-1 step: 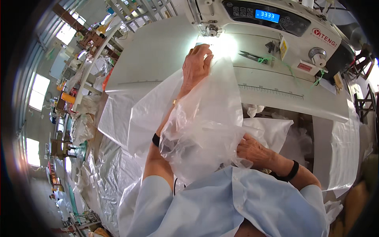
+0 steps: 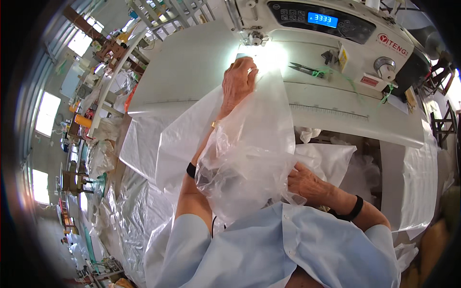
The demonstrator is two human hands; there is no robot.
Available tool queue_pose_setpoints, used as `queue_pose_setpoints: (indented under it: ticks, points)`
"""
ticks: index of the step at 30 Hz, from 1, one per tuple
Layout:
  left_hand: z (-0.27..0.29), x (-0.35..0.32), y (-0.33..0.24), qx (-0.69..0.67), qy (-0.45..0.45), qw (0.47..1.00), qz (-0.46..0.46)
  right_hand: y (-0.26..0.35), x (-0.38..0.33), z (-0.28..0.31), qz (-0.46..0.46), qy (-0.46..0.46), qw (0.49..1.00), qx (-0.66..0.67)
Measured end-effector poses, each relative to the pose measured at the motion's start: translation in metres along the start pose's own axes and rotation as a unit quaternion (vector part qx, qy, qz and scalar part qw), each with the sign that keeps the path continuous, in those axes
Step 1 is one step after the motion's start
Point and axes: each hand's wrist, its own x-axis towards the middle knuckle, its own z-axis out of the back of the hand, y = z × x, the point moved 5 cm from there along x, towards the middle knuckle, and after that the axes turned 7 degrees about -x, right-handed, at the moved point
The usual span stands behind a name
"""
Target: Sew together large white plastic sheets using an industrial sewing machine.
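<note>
A translucent plastic sheet (image 2: 266,115) runs from under the lit head of a sewing machine (image 2: 331,26) down to my lap, where it bunches up. My left hand (image 2: 238,79) has its fingers bent and pressed together on the sheet's far end, just in front of the needle area. Glare there hides the needle and the fingertips. Lower down, my right hand (image 2: 307,183) grips the sheet's right edge close to my body, its fingers partly covered by the folds.
Thread snips (image 2: 307,70) with green thread lie on the machine table (image 2: 182,62), right of the needle. A ruler scale (image 2: 331,111) runs along its front part. More plastic sheeting (image 2: 139,216) hangs and piles at the left. A white chair-like frame (image 2: 168,17) stands behind the table.
</note>
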Motion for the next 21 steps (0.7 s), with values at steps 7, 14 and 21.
queue_pose_setpoints:
  ticks: [7,14,21]
  points:
    - [-0.030,-0.024,0.026,0.025,0.097,0.991,0.092,-0.030,-0.035,-0.040,-0.116,0.064,0.980,0.145]
    - [-0.032,-0.022,0.037,-0.054,0.081,0.982,0.162,-0.084,0.034,0.081,-0.198,-0.217,0.954,0.065]
    - [-0.041,-0.016,0.022,-0.160,0.075,0.960,0.216,-0.115,0.106,0.060,-0.138,-0.154,0.978,0.022]
